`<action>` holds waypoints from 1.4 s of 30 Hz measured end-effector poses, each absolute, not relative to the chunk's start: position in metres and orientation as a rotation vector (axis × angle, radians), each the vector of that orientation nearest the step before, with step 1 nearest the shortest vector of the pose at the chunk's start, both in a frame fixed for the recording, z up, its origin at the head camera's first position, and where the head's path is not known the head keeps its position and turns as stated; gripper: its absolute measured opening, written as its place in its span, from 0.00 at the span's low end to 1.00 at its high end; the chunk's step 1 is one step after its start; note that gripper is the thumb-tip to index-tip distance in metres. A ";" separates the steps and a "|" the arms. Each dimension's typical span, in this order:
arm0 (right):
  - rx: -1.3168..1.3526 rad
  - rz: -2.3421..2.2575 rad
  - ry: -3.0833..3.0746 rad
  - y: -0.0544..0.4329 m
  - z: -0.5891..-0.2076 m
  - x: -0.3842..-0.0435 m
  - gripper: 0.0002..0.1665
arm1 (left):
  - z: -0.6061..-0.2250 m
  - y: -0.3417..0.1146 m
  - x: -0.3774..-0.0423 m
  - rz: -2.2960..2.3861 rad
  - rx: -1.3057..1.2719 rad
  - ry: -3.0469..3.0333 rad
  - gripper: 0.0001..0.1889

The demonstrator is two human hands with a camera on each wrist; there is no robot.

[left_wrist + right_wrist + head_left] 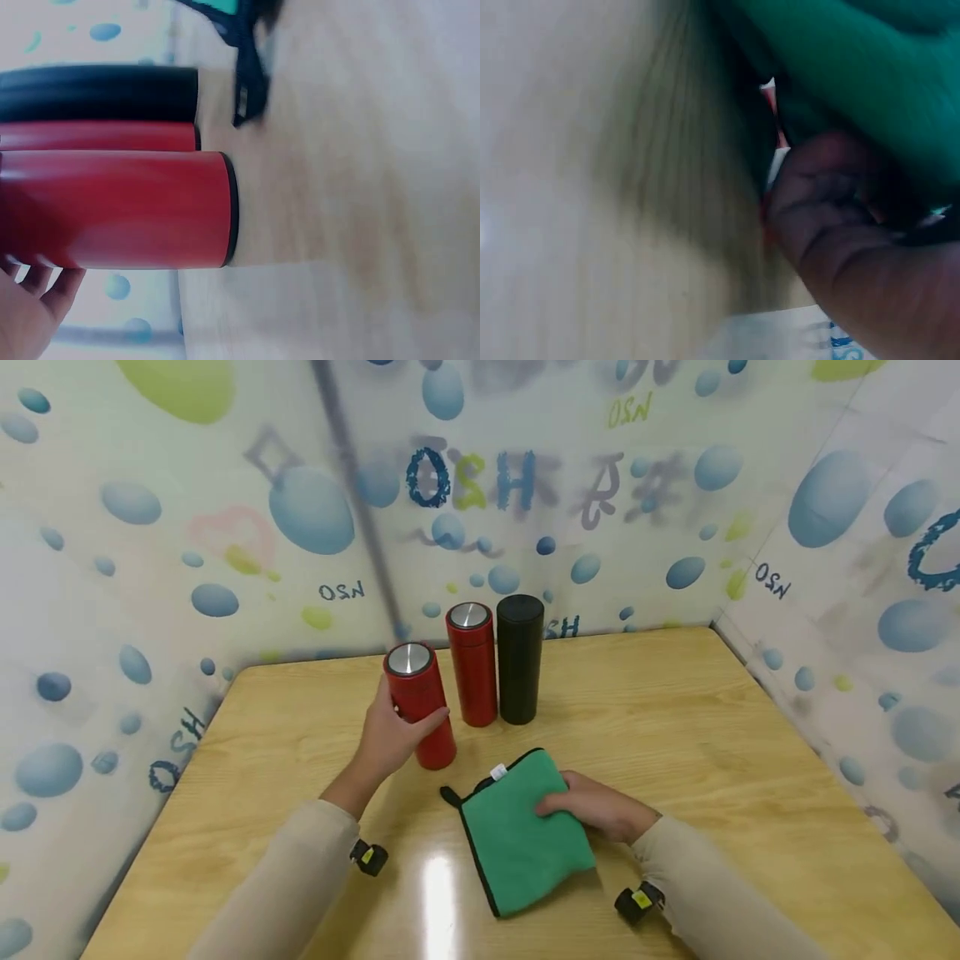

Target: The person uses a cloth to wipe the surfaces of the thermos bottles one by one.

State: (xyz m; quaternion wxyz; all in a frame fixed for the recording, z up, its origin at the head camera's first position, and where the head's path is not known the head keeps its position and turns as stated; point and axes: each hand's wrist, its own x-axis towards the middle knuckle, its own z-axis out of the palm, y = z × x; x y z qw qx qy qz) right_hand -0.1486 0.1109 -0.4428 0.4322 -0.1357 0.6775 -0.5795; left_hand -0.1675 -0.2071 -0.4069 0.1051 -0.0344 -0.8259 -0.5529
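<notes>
My left hand (390,731) grips a red thermos flask (422,710) with a silver lid, thumb across its front. In the left wrist view the same red flask (127,210) lies sideways across the picture, fingers (64,289) against its side. My right hand (596,806) pinches a folded green cloth (525,839) with black edging, a white tag and a hanging loop. Close up in the right wrist view, the curled fingers (825,195) are against the green cloth (855,67). The cloth hangs in front of me, right of the held flask.
A second red flask (474,668) and a black flask (519,660) stand side by side behind the held one. The wooden table (637,710) meets a patterned backdrop (600,527) at its back and sides. Glare shows on the table's near part.
</notes>
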 end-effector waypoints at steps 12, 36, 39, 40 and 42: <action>-0.218 -1.805 1.964 0.117 -0.387 -0.124 0.33 | -0.403 -0.180 -0.130 -1.576 -0.287 -2.439 0.41; -0.796 -1.953 2.166 0.035 -0.422 -0.103 0.26 | -0.430 -0.148 -0.109 -1.256 -0.435 -2.380 0.48; -0.843 -1.938 2.176 0.032 -0.430 -0.103 0.26 | -0.431 -0.148 -0.109 -1.254 -0.434 -2.393 0.47; -0.848 -1.933 2.181 0.031 -0.432 -0.103 0.26 | -0.431 -0.149 -0.109 -1.256 -0.432 -2.393 0.46; -0.858 -1.920 2.194 0.030 -0.434 -0.104 0.28 | -0.431 -0.149 -0.109 -1.276 -0.428 -2.383 0.46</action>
